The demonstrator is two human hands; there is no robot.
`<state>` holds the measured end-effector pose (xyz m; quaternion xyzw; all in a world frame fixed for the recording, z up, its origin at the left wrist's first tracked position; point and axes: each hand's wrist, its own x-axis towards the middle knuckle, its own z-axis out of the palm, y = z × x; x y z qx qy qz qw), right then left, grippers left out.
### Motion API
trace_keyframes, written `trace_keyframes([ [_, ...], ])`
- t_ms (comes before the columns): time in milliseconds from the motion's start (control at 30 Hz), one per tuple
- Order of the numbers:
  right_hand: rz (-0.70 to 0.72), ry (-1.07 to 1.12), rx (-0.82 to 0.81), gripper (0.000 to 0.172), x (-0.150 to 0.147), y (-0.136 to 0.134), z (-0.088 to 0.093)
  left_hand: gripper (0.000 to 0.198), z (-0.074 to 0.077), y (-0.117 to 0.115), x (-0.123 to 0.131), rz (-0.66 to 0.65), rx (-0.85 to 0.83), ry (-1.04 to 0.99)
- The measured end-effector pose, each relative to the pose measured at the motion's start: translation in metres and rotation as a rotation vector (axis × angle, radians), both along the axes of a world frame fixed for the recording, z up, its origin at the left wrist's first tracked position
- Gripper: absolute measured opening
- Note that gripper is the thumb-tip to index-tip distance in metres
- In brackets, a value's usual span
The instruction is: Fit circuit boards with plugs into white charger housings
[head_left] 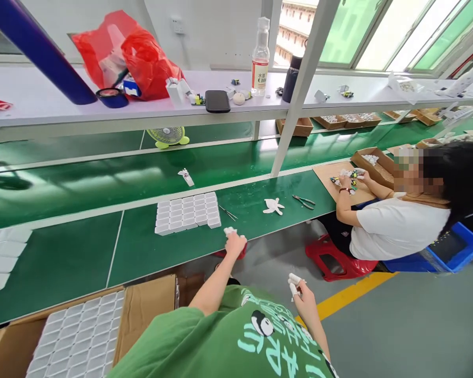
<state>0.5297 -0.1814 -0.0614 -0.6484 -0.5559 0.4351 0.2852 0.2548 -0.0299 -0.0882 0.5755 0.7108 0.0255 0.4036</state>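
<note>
My left hand (235, 243) is over the front edge of the green bench, its fingers bent together with white coverings on the tips. Whether anything is in those fingers is hidden. Nearest to it are tweezers (228, 213) and a block of white plastic housings (187, 212) set in rows. My right hand (304, 296) hangs in front of my body over the floor, away from the bench. White coverings wrap its fingers, which are stretched out and apart with nothing between them. Farther right on the bench lie a crumpled white glove-like piece (274, 206) and green-handled pliers (304, 202).
A cardboard box (150, 304) with rows of white housings stands at lower left. More housings (3, 254) lie at the bench's left end. To the right, a co-worker (402, 223) on a red stool (331, 262) handles small circuit parts. A shelf (142, 113) spans above.
</note>
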Motion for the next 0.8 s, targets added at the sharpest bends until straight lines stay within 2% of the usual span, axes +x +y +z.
trace_keyframes([
  [67,-0.007,-0.014,-0.017,0.052,-0.006,0.001,-0.001,0.047,0.002,0.004,-0.014,0.023,-0.053,0.055],
  [100,-0.006,-0.019,-0.025,0.052,-0.009,0.001,-0.002,0.046,0.003,0.003,-0.009,0.004,-0.074,0.054],
  [133,-0.003,-0.023,-0.031,0.051,-0.013,0.002,-0.003,0.044,0.003,-0.002,0.003,-0.033,-0.088,0.035],
  [233,0.000,-0.043,-0.034,0.046,-0.023,0.006,-0.005,0.037,0.004,-0.019,0.061,-0.213,-0.128,-0.090],
  [300,-0.014,-0.059,-0.033,0.043,-0.026,0.009,-0.005,0.037,0.003,-0.023,0.086,-0.302,-0.132,-0.152],
  [367,-0.041,-0.065,-0.040,0.046,-0.027,0.010,-0.004,0.040,0.001,-0.014,0.085,-0.348,-0.108,-0.181],
  [467,-0.100,-0.065,-0.062,0.053,-0.027,0.006,-0.003,0.046,-0.007,0.022,0.056,-0.326,-0.058,-0.136],
  [533,-0.132,-0.065,-0.074,0.053,-0.029,0.002,-0.001,0.046,-0.012,0.045,0.047,-0.336,-0.054,-0.125],
  [600,-0.149,-0.064,-0.078,0.051,-0.032,-0.002,0.001,0.044,-0.015,0.057,0.055,-0.381,-0.066,-0.153],
  [700,-0.164,-0.072,-0.078,0.049,-0.035,-0.007,0.007,0.042,-0.017,0.056,0.079,-0.460,-0.094,-0.222],
  [800,-0.219,-0.108,-0.077,0.052,-0.031,-0.012,0.013,0.043,-0.018,0.057,0.081,-0.482,-0.100,-0.257],
])
